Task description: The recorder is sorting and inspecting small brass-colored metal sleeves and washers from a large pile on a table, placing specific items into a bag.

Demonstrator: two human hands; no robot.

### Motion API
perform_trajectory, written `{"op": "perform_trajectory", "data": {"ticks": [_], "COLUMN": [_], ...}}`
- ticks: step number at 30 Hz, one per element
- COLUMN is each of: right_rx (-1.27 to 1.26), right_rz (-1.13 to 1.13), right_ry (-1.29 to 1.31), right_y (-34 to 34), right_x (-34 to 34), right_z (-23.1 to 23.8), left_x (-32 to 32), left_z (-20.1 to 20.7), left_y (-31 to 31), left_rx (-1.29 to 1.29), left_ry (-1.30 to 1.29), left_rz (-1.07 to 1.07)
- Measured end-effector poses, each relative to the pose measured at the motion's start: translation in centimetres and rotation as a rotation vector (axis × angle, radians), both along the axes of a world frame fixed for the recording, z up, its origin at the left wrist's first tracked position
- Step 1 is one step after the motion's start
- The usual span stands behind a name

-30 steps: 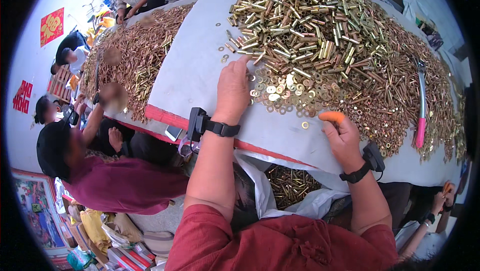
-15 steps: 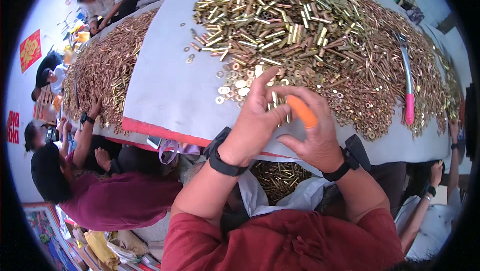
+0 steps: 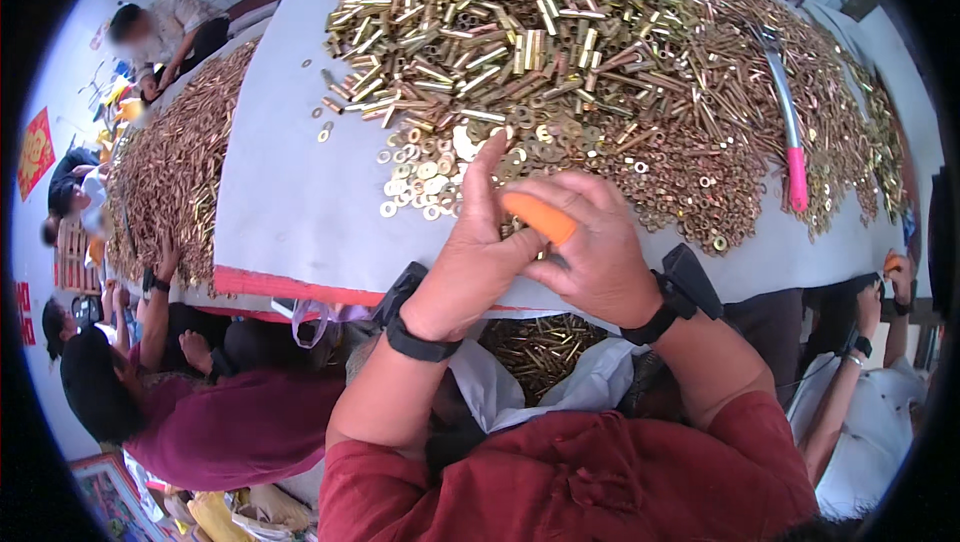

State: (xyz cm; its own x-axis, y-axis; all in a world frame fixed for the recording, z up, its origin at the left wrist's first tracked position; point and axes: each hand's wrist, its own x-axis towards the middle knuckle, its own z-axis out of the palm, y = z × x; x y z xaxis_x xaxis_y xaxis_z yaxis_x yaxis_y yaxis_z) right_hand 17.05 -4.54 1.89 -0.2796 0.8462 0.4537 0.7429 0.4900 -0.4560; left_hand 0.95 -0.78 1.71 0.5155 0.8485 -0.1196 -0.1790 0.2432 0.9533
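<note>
Washers (image 3: 429, 171): loose patch, partly hidden behind the left forefinger.
Left hand (image 3: 478, 264): forefinger stretched out, thumb toward the other hand; cannot tell what it pinches.
Right hand (image 3: 598, 254): fingers curled; grip hidden by an orange finger cover (image 3: 540, 218).
Tubes (image 3: 520, 54): heaped beyond the washers.
Pink-handled tool (image 3: 782, 112): right side.
White sack (image 3: 592, 382): between the forearms.

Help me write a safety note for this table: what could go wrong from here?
Anything between the left hand and the right hand could slip over the nearby table edge into the open white bag below.
The heap of tubes could slump onto the washers beside it and mix with them.
</note>
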Motion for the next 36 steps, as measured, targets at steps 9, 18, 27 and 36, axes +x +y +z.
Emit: {"op": "perform_trajectory", "data": {"ticks": [9, 18, 27, 36], "right_rx": [0.066, 0.091, 0.095, 0.131], "right_rz": [0.052, -0.002, 0.044, -0.497], "right_ry": [0.069, -0.027, -0.012, -0.218], "right_y": [-0.4, -0.3, -0.2, 2.9], "right_x": [-0.8, 0.2, 0.9, 9.3], "right_z": [-0.8, -0.8, 0.1, -0.4], "left_x": [-0.1, 0.7, 0.1, -0.1], "left_z": [-0.1, -0.7, -0.2, -0.2], "left_y": [-0.3, -1.0, -0.8, 0.5], "left_rx": [-0.107, -0.288, -0.445, -0.337], "left_ry": [-0.062, -0.240, -0.301, -0.174], "left_rz": [0.008, 0.036, -0.087, 0.012]}}
